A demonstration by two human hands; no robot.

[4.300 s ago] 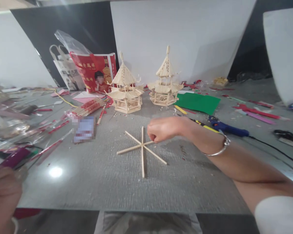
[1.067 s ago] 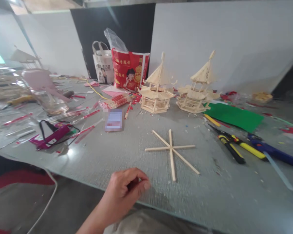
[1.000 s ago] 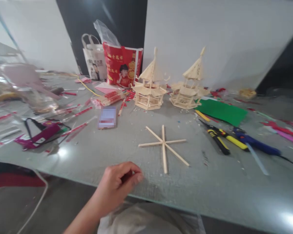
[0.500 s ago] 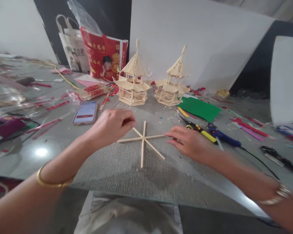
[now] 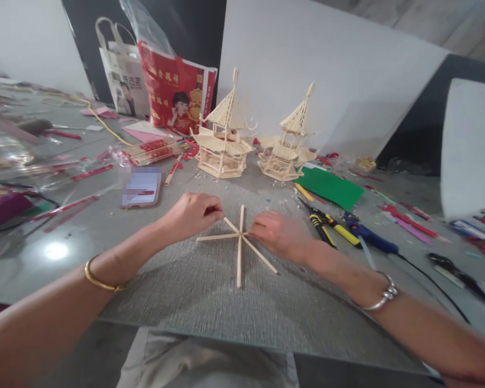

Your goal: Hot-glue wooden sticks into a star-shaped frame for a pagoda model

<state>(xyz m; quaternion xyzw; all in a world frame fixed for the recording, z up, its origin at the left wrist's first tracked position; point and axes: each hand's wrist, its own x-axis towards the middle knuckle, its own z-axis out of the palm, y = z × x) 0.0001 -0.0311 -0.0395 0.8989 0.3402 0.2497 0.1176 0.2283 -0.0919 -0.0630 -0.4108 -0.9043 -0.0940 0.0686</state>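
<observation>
Thin wooden sticks [image 5: 239, 261] form a flat star on the table, crossing at one centre. My left hand [image 5: 196, 213], with a gold bangle at the wrist, is closed in a pinch at the outer end of the upper-left stick. On the other side my right hand [image 5: 277, 231], slightly blurred, has its fingers curled together over the right-hand stick close to the crossing. It covers most of that stick. Behind the star stand two small pagoda models [image 5: 223, 145] built of similar sticks.
A phone [image 5: 141, 187] lies left of my left hand. Pliers [image 5: 323, 218], a blue glue gun [image 5: 369, 231] with its cord and green sheet [image 5: 331, 186] lie to the right. Bags [image 5: 173, 89] stand behind. Wrapped stick bundles [image 5: 151, 152] and scraps surround them.
My right hand has moved left along its stick, from the outer end to near the crossing. My left hand stays by the upper-left stick's end. The view has shifted slightly.
</observation>
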